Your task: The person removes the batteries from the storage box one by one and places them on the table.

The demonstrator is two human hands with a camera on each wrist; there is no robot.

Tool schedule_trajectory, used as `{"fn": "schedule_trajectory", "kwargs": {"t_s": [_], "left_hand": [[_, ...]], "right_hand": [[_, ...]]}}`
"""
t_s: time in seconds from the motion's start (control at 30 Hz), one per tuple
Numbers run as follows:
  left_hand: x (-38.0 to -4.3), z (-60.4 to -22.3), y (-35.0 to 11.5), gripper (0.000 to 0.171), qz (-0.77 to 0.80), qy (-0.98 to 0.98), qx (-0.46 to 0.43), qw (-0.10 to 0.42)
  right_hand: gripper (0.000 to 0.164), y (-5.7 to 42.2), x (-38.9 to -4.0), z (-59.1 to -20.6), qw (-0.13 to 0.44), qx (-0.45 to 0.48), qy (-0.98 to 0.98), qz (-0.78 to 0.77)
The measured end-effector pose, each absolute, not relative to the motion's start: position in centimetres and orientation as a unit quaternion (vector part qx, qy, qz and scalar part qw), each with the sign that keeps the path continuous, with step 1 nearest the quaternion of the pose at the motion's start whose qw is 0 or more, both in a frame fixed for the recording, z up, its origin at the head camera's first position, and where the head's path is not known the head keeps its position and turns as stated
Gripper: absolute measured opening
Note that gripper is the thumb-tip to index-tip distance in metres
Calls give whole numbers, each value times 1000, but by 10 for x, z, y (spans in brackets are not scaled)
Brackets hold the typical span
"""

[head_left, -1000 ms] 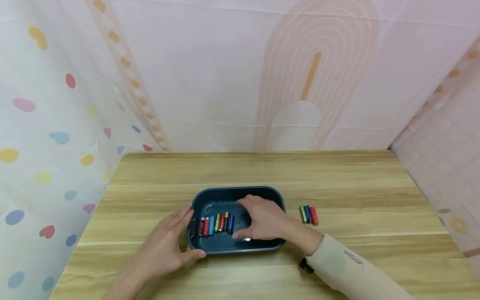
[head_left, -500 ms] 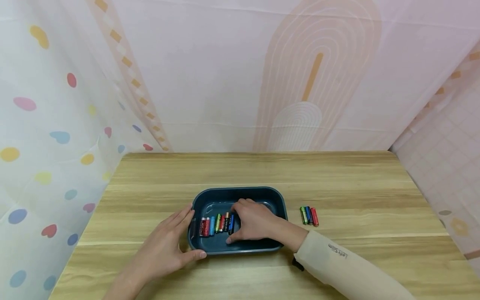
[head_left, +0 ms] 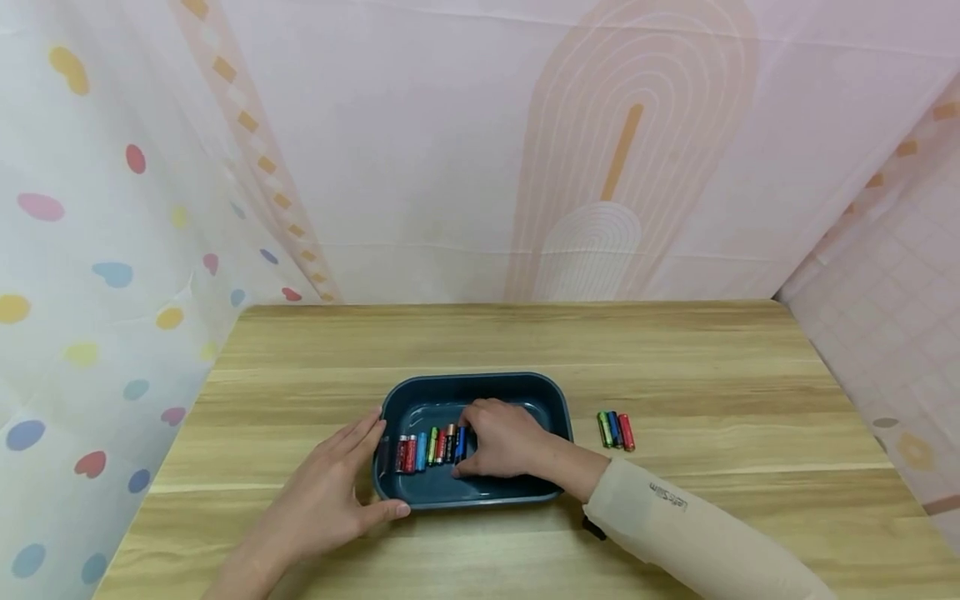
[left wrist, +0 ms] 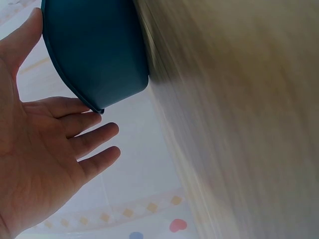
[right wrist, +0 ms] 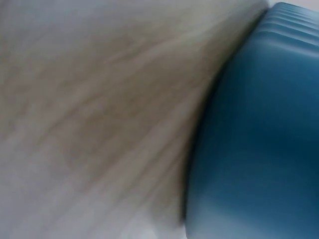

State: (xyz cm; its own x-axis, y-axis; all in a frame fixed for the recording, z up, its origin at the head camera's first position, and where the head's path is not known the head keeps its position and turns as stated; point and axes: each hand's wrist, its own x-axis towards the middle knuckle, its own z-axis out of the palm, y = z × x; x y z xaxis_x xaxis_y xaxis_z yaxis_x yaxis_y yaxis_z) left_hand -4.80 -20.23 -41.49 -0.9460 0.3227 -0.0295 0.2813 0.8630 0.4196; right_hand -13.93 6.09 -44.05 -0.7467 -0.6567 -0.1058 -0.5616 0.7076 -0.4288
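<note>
A dark blue plastic basin stands on the wooden table, with a row of several batteries side by side on its floor. My left hand rests against the basin's left end, thumb and fingertips at the rim; the left wrist view shows this hand with its fingers extended and apart. Inside the basin, my right hand has fingers and thumb at the two ends of the blue battery, the rightmost in the row. The palm side is hidden. In the right wrist view only the basin's outer wall and table show.
Right of the basin, three more batteries, green, blue and red, lie together on the table. Patterned cloth hangs behind the table and along both sides.
My right hand has moved left inside the basin, and its fingers and thumb have closed in on the blue battery. My left hand stays at the rim.
</note>
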Motion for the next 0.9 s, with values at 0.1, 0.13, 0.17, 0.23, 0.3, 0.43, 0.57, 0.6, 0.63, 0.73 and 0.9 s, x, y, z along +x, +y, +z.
{"fn": "schedule_trajectory", "kwargs": {"t_s": [0.1,0.13,0.17,0.23,0.3,0.43,0.57,0.6,0.63,0.73,0.9], "left_hand": [[-48,-415,-202,118,209,964,156,49],[-48,-415,-202,119,209,964,157,48],[-48,-415,-202,119,208,964,157,47],[-47,-415,-201,120,208,964,157,48],[-47,-415,-200,121,208,964,158,49],[-46,-414,-199,121,208,964,158,48],[-46,-414,-198,120,210,964,159,46],[-46,-414,-197,120,210,964,158,47],[-46,-414,-197,120,211,964,157,47],[-45,-414,-196,120,210,964,155,49],[-45,-414,-194,117,209,965,154,46]], "right_hand": [[60,65,-141,-434,119,-336,913,-196],[59,67,-141,-431,117,-336,913,-199],[59,69,-141,-428,116,-336,912,-203],[60,73,-142,-422,114,-335,911,-210],[60,77,-141,-415,115,-332,910,-219],[60,85,-140,-405,112,-328,907,-241],[58,95,-138,-397,109,-324,902,-264],[58,98,-138,-396,108,-324,901,-269],[57,101,-137,-394,108,-322,900,-273],[58,110,-135,-389,108,-318,896,-290],[58,125,-132,-383,101,-311,893,-308]]}}
